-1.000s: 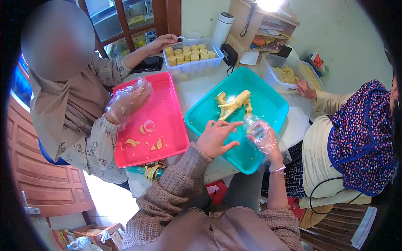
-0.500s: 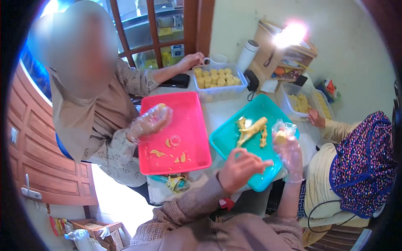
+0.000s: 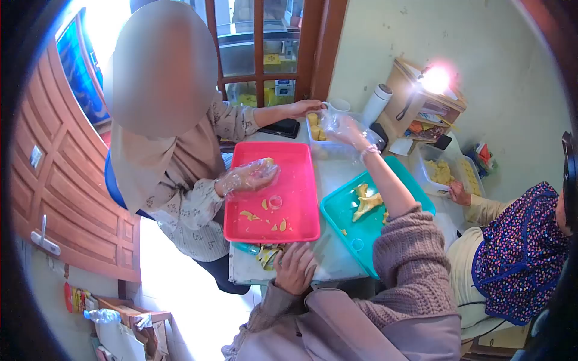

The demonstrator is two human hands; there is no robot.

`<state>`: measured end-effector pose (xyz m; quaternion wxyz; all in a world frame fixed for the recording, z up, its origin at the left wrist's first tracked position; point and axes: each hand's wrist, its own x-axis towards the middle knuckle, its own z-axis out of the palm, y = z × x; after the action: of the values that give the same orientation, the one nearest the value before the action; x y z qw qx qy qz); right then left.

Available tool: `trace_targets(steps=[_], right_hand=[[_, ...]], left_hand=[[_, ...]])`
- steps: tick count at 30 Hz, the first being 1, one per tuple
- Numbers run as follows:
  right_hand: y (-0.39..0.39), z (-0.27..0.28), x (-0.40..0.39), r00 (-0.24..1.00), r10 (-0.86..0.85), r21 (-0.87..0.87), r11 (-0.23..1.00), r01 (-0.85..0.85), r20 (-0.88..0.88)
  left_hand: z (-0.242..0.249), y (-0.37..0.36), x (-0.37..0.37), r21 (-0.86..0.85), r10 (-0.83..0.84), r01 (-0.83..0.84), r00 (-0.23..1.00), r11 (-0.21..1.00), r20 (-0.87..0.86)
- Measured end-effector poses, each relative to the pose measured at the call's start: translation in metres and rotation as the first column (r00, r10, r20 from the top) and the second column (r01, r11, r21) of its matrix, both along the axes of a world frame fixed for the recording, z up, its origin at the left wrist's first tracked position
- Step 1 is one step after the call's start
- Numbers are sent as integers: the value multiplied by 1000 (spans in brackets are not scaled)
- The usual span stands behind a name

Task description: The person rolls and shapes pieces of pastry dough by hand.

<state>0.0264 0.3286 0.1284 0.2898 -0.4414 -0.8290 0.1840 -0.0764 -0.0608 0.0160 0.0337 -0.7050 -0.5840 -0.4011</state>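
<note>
My right hand [image 3: 346, 131], in a clear plastic glove, reaches across the teal tray [image 3: 335, 224] into the plastic container of round yellow dough pieces [image 3: 316, 127]. Its fingertips and anything in them are hidden. My left hand [image 3: 295, 268] is bare, fingers stretched out, beside the table's front edge below the pink tray [image 3: 303, 225]. Irregular yellow dough [image 3: 367, 207] and a clear ring [image 3: 357, 245] lie in the teal tray, partly covered by my right arm.
Across the table, a co-worker's gloved hand [image 3: 251, 176] hovers above the pink tray with yellow dough. Another person's hand [image 3: 460, 194] touches a container of dough [image 3: 441, 171] at right. A white bottle [image 3: 377, 105] and mug [image 3: 339, 106] stand behind.
My right hand has moved from the teal tray to the container, carrying a round dough piece at first. My left hand has dropped left toward the table edge. The view has shifted.
</note>
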Motion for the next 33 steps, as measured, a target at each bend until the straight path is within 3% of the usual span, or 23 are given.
trace_targets(steps=[2, 5, 8, 11, 15, 17, 19, 20, 21, 24, 25, 26, 27, 29, 30, 32, 33], right_hand=[[30, -22, -12, 998, 55, 109, 992, -58, 27], [45, -8, -28, 994, -37, -21, 999, 35, -98], [49, -10, -36, 995, 12, 138, 990, -25, 95], [78, -61, -53, 922, 70, -48, 994, -95, -380], [143, -128, -59, 766, 263, -104, 914, -393, -587], [151, -138, -69, 856, 318, 158, 948, -276, -408], [130, -126, -68, 962, 273, 394, 886, -243, -21], [95, -94, -57, 949, 174, 481, 829, -285, 264], [66, -60, -49, 858, 27, 543, 763, -349, 514], [46, 2, -44, 898, -174, 397, 918, 0, 404], [38, 14, -34, 982, -102, 268, 962, 57, 156], [31, 22, -15, 992, -61, 124, 989, 75, -113], [29, 25, 6, 924, -56, -21, 998, 53, -378], [95, -59, 22, 768, 143, 29, 987, -159, -624], [89, -82, 29, 804, 120, 42, 992, -117, -583], [55, -103, 40, 582, 214, -88, 891, -446, -785], [12, -86, 61, 560, 118, -254, 801, -542, -820]], left_hand=[[-11, 2, -1, 79, 24, -19, 998, 997, -62], [-14, 2, 2, 62, 47, -39, 990, 997, -133], [-10, 2, 5, -11, 54, -57, 987, 998, -152], [-9, 3, 5, -20, 64, -69, 980, 997, -188], [-6, 3, 6, -50, 80, -94, 970, 994, -227], [-7, 4, 5, -30, 76, -85, 971, 996, -227], [-9, 2, 5, -28, 71, -79, 971, 996, -228], [-9, 2, 5, -32, 69, -78, 971, 996, -230], [-8, 4, 6, -35, 66, -76, 970, 997, -233], [-8, 3, 6, -42, 73, -85, 971, 996, -230], [-8, 3, 6, -46, 71, -84, 971, 995, -227], [-8, 3, 6, -51, 68, -82, 972, 995, -225], [-9, 3, 6, -57, 63, -78, 973, 995, -224], [-11, 2, 4, -66, 63, -80, 972, 995, -228], [-11, 3, 6, -73, 59, -77, 972, 994, -226], [-8, 4, 5, -122, 54, -84, 972, 989, -228], [-7, 3, 7, -151, 54, -88, 974, 985, -218]])
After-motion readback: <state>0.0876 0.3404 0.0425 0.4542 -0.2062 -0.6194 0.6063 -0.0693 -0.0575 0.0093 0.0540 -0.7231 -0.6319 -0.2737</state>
